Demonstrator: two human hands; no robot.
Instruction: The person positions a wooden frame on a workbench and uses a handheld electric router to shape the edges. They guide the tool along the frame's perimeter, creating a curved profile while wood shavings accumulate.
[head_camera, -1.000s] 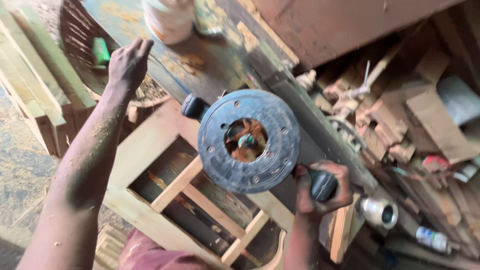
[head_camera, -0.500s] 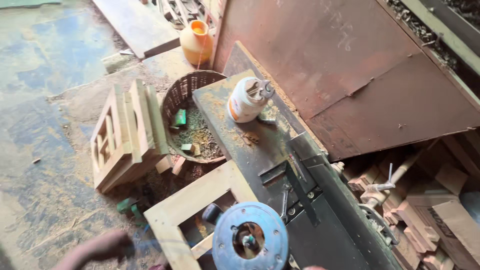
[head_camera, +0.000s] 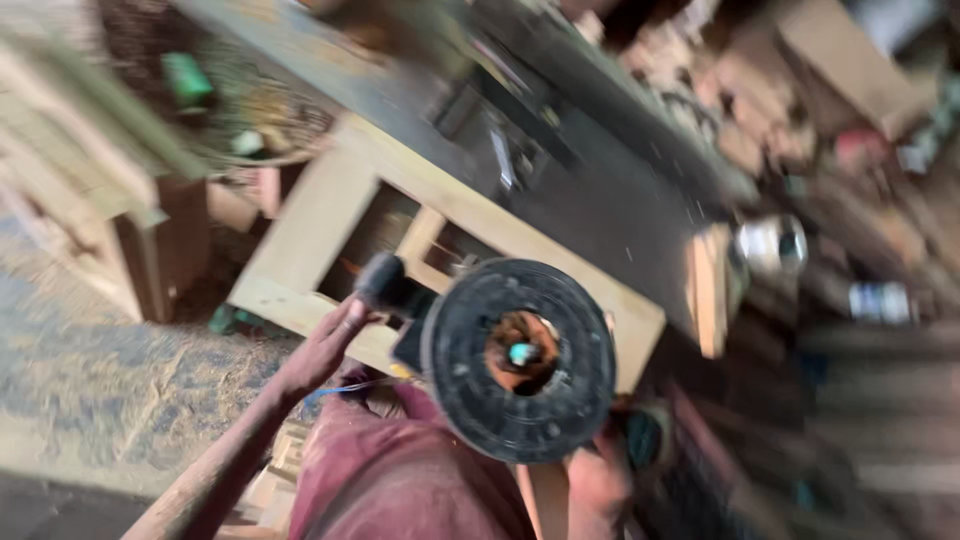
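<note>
I hold a hand router (head_camera: 517, 358) base-up in front of me; its round black base plate faces the camera, with an orange centre and a bit showing in the hole. My left hand (head_camera: 330, 340) is closed around its black left knob. My right hand (head_camera: 598, 482) grips the handle on the router's lower right side. Below the router lies a pale wooden frame (head_camera: 322, 215) with open panels. The frame is motion-blurred, so fine detail is lost.
A dark metal machine table (head_camera: 560, 130) runs diagonally behind the frame. A round basket (head_camera: 260, 110) with green bits sits at upper left, beside stacked wooden frames (head_camera: 90, 200). Wood offcuts pile up at the right. Sawdust covers the floor at left.
The view swung down and right, back onto the wooden frame. My left hand, free a second ago, now grips the router's left knob; the router sits lower and closer to me.
</note>
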